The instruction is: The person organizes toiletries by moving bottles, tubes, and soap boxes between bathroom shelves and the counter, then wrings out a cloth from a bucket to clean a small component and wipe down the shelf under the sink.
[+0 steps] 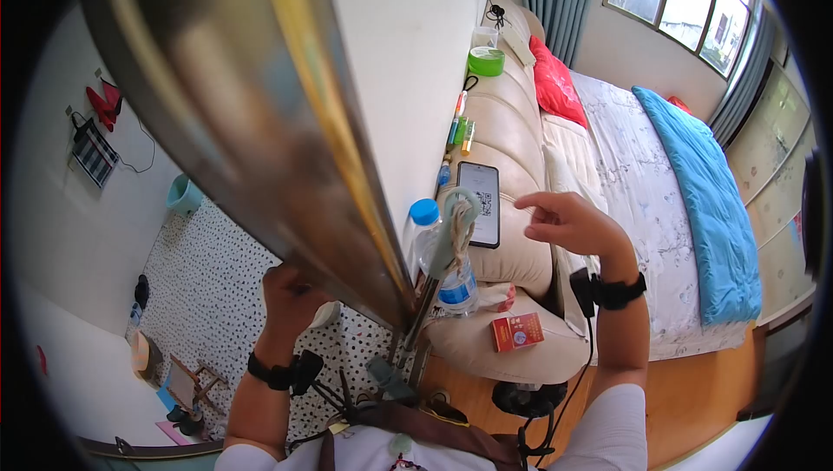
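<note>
My right hand (568, 223) hovers just right of a phone (482, 202) whose screen shows a QR code. Its index finger is stretched out and the thumb stands apart; nothing is in it. My left hand (289, 293) is low beside a tall glossy brown panel (252, 124) with a gold stripe. Its fingers are curled, and what they hold, if anything, is hidden. Between the hands, a pale green handle (453, 232) with cord tied round it partly covers a blue-capped plastic bottle (458, 293). A small red box (517, 332) lies on the beige padded headboard (512, 141).
Green tape (486, 61) and several small items line the headboard's wall side. A bed (620, 150) with a red pillow (557, 80) and blue quilt (694, 193) spreads to the right. At left, beyond a white wall (408, 63), are a spotted floor (208, 271) and a stool (195, 384).
</note>
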A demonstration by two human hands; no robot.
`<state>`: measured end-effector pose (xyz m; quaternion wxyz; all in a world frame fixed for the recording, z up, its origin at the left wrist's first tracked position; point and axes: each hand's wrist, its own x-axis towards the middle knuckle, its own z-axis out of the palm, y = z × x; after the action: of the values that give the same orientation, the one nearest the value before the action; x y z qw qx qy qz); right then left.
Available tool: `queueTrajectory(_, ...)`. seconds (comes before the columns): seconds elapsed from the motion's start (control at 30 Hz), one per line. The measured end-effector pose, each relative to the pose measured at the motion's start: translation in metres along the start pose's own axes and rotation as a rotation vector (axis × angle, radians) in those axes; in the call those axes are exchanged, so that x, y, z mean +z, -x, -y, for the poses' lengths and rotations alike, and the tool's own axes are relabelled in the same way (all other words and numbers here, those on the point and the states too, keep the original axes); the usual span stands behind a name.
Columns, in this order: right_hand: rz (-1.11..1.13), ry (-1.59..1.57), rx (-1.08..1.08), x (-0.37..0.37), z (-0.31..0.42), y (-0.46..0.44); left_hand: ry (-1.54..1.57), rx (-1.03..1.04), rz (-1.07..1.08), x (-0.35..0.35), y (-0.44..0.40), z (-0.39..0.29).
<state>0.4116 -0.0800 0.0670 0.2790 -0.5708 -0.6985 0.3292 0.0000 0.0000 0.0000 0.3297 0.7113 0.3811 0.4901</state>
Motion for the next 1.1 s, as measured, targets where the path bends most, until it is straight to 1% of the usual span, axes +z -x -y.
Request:
queueTrajectory(0.07,-0.054,-0.024,0.099,0.001,-0.009,0.018,0.046,0.011,0.091,0.004,-0.008,0.011)
queueTrajectory(0.1,-0.055,0.023,0.101,0.010,0.009,0.033,0.085,0.024,0.068,-0.003,0.003,0.012)
queueTrajectory(0.17,-0.099,-0.016,0.157,0.030,0.016,0.054,0.162,-0.107,0.144,-0.004,0.002,0.001)
queueTrajectory(0.2,-0.127,-0.027,0.175,0.041,0.020,0.064,0.147,-0.092,0.185,-0.007,-0.001,-0.016)
queueTrajectory(0.23,-0.137,-0.032,0.200,0.050,0.034,0.075,0.178,-0.076,0.214,-0.006,-0.003,-0.014)
queueTrajectory(0.3,-0.226,-0.066,0.193,0.073,0.059,0.095,0.269,-0.066,0.274,-0.005,-0.007,-0.007)
queueTrajectory(0.33,-0.339,-0.139,0.220,0.090,0.066,0.115,0.326,-0.075,0.306,-0.005,-0.008,-0.006)
queueTrajectory(0.4,-0.496,-0.289,0.251,0.147,0.097,0.141,0.079,0.066,0.435,-0.024,0.001,-0.004)
queueTrajectory(0.43,-0.551,-0.360,0.248,0.169,0.106,0.147,0.079,0.058,0.414,-0.036,0.008,0.002)
queueTrajectory(0.5,-0.563,-0.546,0.128,0.223,0.115,0.153,0.150,0.153,0.553,-0.069,0.026,0.024)
queueTrajectory(0.53,-0.549,-0.616,0.127,0.254,0.114,0.153,0.153,0.123,0.535,-0.090,0.033,0.045)
queueTrajectory(0.57,-0.539,-0.694,0.137,0.282,0.116,0.147,0.138,0.113,0.584,-0.114,0.041,0.069)
queueTrajectory(0.6,-0.517,-0.700,0.299,0.304,0.128,0.134,0.128,0.107,0.639,-0.139,0.050,0.090)
queueTrajectory(0.63,-0.465,-0.669,0.420,0.324,0.140,0.114,0.095,-0.045,0.662,-0.168,0.057,0.107)
queueTrajectory(0.67,-0.355,-0.567,0.480,0.342,0.148,0.093,0.193,-0.169,0.573,-0.191,0.067,0.137)
queueTrajectory(0.7,-0.247,-0.465,0.531,0.357,0.153,0.071,0.121,-0.246,0.504,-0.218,0.075,0.159)
queueTrajectory(0.73,-0.245,-0.460,0.539,0.366,0.160,0.048,0.085,-0.362,0.450,-0.243,0.083,0.184)
queueTrajectory(0.8,0.090,0.008,0.415,0.382,0.175,0.001,0.163,-0.524,0.220,-0.298,0.094,0.191)
queueTrajectory(0.83,0.099,0.006,0.415,0.391,0.181,-0.021,0.190,-0.569,0.141,-0.325,0.103,0.196)
queueTrajectory(0.87,0.116,0.107,0.329,0.402,0.187,-0.043,0.201,-0.595,0.044,-0.349,0.114,0.201)
queueTrajectory(0.9,0.137,0.205,0.243,0.411,0.193,-0.065,0.193,-0.611,0.036,-0.370,0.124,0.204)
queueTrajectory(0.93,0.155,0.194,0.242,0.421,0.199,-0.087,0.169,-0.648,-0.056,-0.388,0.135,0.205)
queueTrajectory(0.97,0.165,0.299,0.156,0.431,0.206,-0.107,0.145,-0.688,-0.145,-0.404,0.148,0.205)
queueTrajectory(1.0,0.174,0.406,0.068,0.441,0.211,-0.124,0.139,-0.707,-0.151,-0.418,0.162,0.205)
queueTrajectory(1.03,0.192,0.401,0.064,0.449,0.212,-0.138,0.098,-0.748,-0.180,-0.429,0.176,0.205)
queueTrajectory(1.1,0.283,0.366,-0.052,0.464,0.214,-0.167,0.050,-0.797,-0.229,-0.440,0.189,0.206)
